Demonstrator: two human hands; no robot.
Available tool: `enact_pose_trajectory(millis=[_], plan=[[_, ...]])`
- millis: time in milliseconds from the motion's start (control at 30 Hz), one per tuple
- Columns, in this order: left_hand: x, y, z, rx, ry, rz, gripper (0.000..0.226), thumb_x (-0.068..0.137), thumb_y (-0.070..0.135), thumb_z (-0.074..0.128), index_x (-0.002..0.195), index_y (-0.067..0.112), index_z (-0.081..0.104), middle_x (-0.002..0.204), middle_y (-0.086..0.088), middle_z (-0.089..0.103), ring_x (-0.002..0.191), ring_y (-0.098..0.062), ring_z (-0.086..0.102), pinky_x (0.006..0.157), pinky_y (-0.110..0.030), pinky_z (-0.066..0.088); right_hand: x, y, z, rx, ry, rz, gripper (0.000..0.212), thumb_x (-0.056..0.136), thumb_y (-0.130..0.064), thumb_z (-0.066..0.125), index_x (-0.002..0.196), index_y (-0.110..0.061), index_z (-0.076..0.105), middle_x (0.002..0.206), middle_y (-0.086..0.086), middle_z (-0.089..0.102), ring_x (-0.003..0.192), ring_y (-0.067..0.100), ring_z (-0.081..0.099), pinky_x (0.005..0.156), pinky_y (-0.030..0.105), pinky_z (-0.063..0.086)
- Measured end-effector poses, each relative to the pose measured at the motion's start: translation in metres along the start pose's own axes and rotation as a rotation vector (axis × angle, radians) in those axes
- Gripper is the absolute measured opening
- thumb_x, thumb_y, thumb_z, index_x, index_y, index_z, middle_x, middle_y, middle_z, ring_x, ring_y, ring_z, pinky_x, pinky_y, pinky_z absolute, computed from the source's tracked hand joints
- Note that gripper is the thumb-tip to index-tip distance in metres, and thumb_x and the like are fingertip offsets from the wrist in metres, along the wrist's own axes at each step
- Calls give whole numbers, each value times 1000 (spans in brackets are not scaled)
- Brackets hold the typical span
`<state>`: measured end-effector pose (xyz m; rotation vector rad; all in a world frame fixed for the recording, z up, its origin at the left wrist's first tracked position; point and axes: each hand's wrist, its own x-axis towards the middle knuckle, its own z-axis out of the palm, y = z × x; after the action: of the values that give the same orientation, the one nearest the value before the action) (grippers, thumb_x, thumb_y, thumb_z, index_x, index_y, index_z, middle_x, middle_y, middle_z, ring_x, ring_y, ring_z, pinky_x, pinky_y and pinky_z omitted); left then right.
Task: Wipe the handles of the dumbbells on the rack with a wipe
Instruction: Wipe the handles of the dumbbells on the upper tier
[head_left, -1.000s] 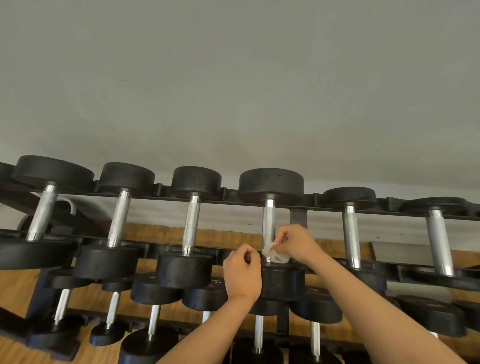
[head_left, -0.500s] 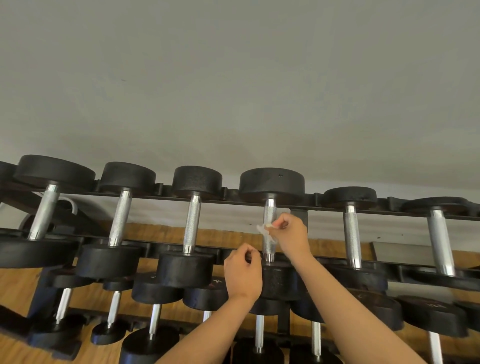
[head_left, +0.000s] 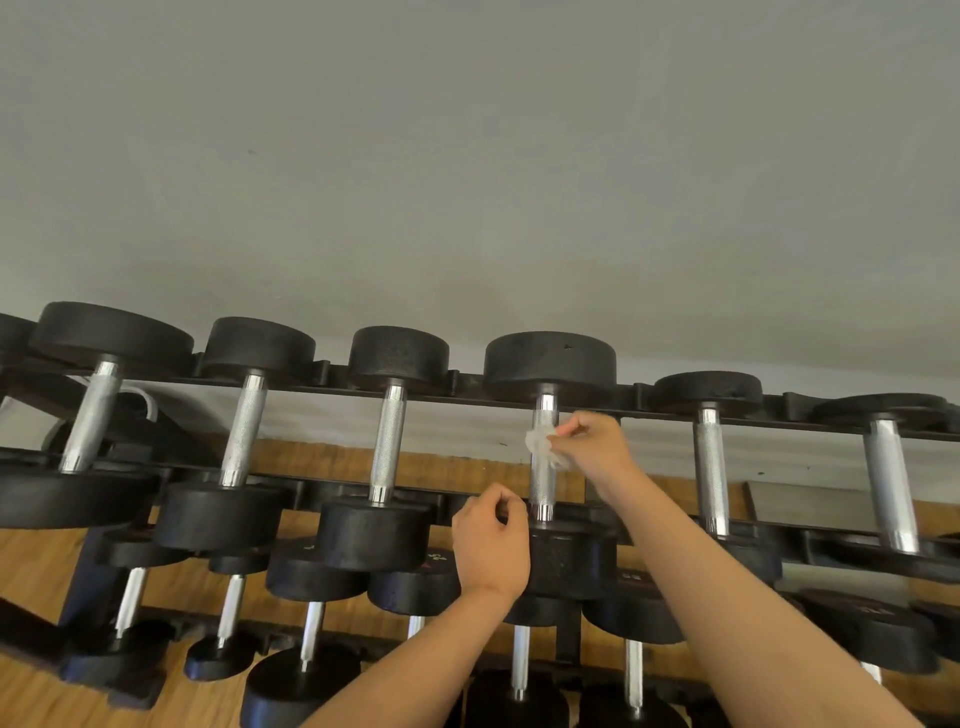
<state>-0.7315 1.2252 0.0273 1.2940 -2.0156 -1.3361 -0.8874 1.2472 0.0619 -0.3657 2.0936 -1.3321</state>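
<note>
Right hand pinches the wipe against the upper handle of the fourth dumbbell on the top tier of the rack. Left hand sits beside the handle's lower end, fingers curled, apparently empty.

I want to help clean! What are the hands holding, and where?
Right hand pinches the wipe by its right edge, against a dumbbell handle. Left hand is curled; its hold cannot be told.
</note>
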Motion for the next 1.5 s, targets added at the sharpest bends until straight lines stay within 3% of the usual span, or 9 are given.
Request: enact_pose_trajectory(millis=[133,300,533,733,933,1067,1167,1233,1500], plan=[[-2,0,1,1,1,0,23,95,19,53,74,26,58,76,9,62,85,-13,58,77,-28,48,-2,0,22,151,250,28,15,83,-2,70,76,-12,61,79,-1,59,79,12,57,81,28,48],[0,-2,0,-15,0,-7,22,94,21,52,74,26,58,77,8,62,86,-15,58,76,-28,48,7,-2,16,198,169,74,10,82,-3,71,80,-9,65,85,1,61,85,14,57,71,20,45],[-2,1,1,-10,-7,-14,22,95,20,54,75,27,58,78,9,62,88,-13,58,75,-23,45,2,-3,27,417,262,209,14,85,-6,70,77,-11,60,81,-2,59,84,18,57,66,21,43],[-2,-1,1,-13,-5,-10,22,96,20,53,75,26,58,78,9,62,90,-14,57,76,-26,46,15,-6,18,533,236,280,16,82,-6,75,78,-17,63,99,3,64,91,19,58,69,20,43],[-1,-1,0,-6,3,2,22,95,20,53,75,26,59,78,9,62,89,-14,57,79,-31,49,12,-1,14,371,134,236,19,84,-7,72,73,-16,61,95,3,63,92,20,57,82,30,46],[-1,-1,1,-22,-1,-1,23,95,18,53,75,25,59,78,8,62,88,-15,58,76,-25,47,21,-6,11,357,153,268,11,86,-12,71,81,-16,62,112,11,65,97,21,58,66,21,42],[-1,-3,0,-29,-1,-7,23,95,19,53,74,26,58,79,7,62,88,-16,58,76,-27,48,10,2,11,309,110,287,12,86,-5,67,80,-14,61,112,10,63,101,22,55,93,33,47],[0,-4,0,-21,-1,-7,23,95,19,52,73,27,57,79,7,62,88,-17,58,77,-32,50,-1,9,10,267,65,293,16,85,-5,68,75,-14,59,104,10,63,99,23,56,100,38,44],[-1,0,-1,-32,16,7,24,93,16,53,70,23,57,73,5,62,79,-15,60,76,-33,51,-24,24,6,109,-21,222,27,83,-6,71,67,-14,52,91,10,58,91,23,57,82,34,52]])
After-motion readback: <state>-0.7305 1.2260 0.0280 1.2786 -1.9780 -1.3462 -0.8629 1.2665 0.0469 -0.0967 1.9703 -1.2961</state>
